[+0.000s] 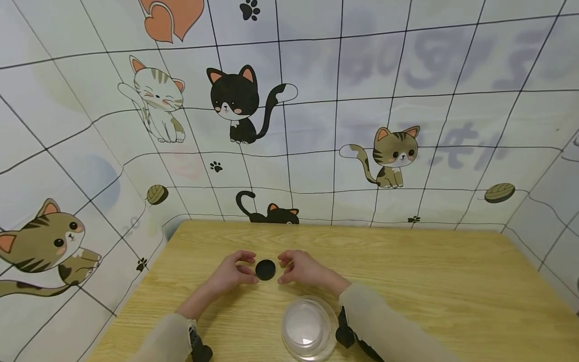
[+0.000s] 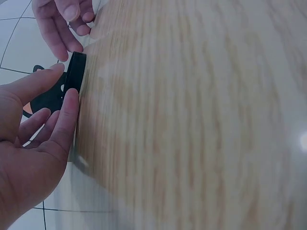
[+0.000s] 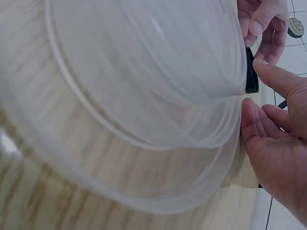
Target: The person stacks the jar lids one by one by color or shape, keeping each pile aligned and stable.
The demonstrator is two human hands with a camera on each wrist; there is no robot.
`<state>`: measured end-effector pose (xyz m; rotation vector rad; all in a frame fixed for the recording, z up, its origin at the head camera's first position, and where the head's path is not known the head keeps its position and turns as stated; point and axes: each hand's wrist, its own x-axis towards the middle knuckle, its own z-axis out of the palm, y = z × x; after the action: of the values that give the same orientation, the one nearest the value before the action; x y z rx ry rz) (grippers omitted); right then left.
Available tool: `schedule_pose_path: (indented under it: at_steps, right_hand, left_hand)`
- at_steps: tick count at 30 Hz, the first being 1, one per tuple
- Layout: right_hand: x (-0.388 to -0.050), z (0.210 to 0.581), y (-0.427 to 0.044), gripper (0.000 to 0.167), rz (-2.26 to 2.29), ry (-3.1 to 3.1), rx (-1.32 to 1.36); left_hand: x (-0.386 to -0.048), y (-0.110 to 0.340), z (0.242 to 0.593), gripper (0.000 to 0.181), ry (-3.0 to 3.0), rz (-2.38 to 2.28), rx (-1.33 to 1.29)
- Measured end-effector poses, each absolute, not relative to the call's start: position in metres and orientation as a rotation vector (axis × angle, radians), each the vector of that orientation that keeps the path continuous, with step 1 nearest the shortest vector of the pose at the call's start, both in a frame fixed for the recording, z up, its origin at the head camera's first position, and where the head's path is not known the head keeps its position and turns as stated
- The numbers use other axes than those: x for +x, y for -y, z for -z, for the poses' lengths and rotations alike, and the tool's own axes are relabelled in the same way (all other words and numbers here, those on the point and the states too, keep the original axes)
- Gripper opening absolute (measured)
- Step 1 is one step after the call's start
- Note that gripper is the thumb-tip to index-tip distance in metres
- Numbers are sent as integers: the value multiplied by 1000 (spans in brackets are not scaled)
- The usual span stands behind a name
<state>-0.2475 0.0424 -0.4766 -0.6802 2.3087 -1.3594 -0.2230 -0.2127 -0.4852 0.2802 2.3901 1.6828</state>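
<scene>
A small round black disc (image 1: 265, 270), like a lid or cap, lies flat on the wooden table between the two hands. My left hand (image 1: 234, 271) is just to its left, thumb and fingers parted and loosely bent. On the other side, my right hand (image 1: 302, 270) mirrors it with a slight gap to the disc. In the left wrist view the black disc (image 2: 75, 72) shows a thick rim close to the left fingertips; whether they touch it is hard to tell. A clear plastic container (image 1: 309, 328) stands nearer to me, below the right wrist.
The light wooden table (image 1: 429, 286) reaches back to a wall covering (image 1: 312, 120) printed with cats and grid lines. Side panels with the same print rise at left and right. Stacked rims of the clear container (image 3: 158, 143) fill much of the right wrist view.
</scene>
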Motion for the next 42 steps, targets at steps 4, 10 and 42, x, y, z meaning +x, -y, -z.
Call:
schedule_pose_path:
  at_steps: [4, 10, 42]
  right_hand:
    - [-246, 477, -45, 59, 1362, -2324, -651]
    - [-248, 479, -49, 54, 1354, -2343, -693]
    - [-216, 447, -150, 39, 1306, -2501, -772]
  left_hand:
    - [-225, 206, 483, 69, -2363, -1652, 318]
    - [-228, 197, 481, 68, -2306, -1614, 371]
    - [-225, 93, 456, 47, -2155, -1617, 564]
